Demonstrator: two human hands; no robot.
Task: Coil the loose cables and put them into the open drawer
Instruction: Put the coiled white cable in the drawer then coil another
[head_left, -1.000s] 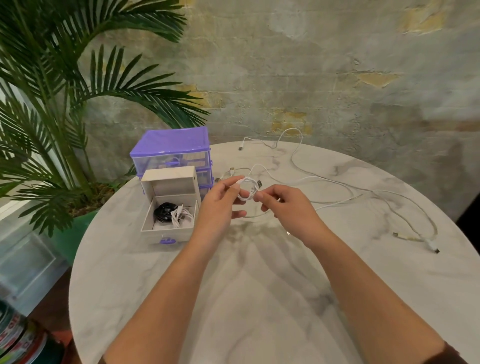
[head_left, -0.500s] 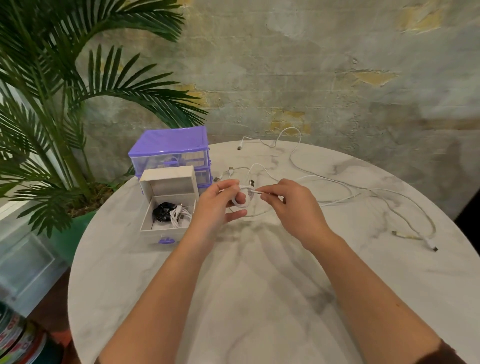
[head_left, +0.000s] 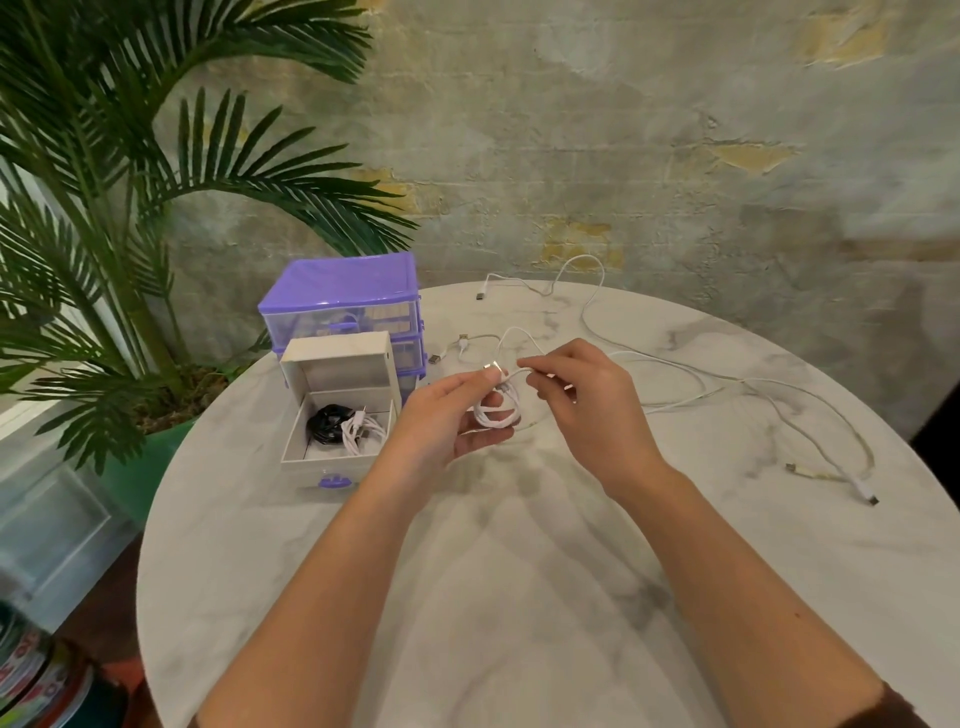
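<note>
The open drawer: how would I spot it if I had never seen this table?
Find the purple drawer unit at the round marble table's left edge, by the palm. The open drawer juts toward you from its base. Unlike those above, it holds black and white coiled cables.

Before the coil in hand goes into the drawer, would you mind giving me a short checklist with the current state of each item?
1. Coil held: ok. The left hand grips the white cable coil.
2. Loose end under control: ok. The right hand pinches the strand beside the coil.
3. Coil secured so it won't spring open: cannot tell.
4. Drawer open: ok. The open drawer is pulled out of the purple organiser.
5. Room in the drawer: ok. A black coil and a white coil leave bare floor.
6. All cables coiled: not ok. Loose cables still lie on the table.
</note>
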